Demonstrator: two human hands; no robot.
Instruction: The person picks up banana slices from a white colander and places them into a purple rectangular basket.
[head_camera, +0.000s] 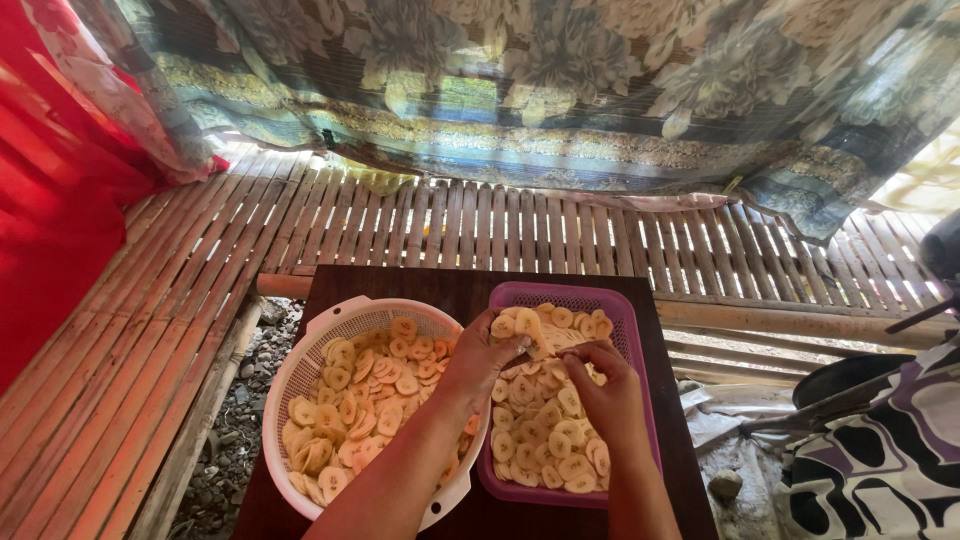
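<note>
Two baskets stand side by side on a dark table, and both are full of pale yellow banana slices. The purple basket is the landmark here: the white basket is touching its left side, and both hands meet over its upper middle part. The left hand reaches in from the white basket's side, its fingers curled and nearly closed on a small clump of slices. The right hand comes from the near edge, fingers bent down and pinching the same clump; I cannot tell how many slices it has. It seems the slices stick together and are being pulled apart. To do this well, I think, the pull should be gentle and sideways, because thin slices break easily, and the hands should stay low over the purple basket so loose pieces fall inside it. Behind the purple basket are a bamboo floor and a flowered cloth.
</note>
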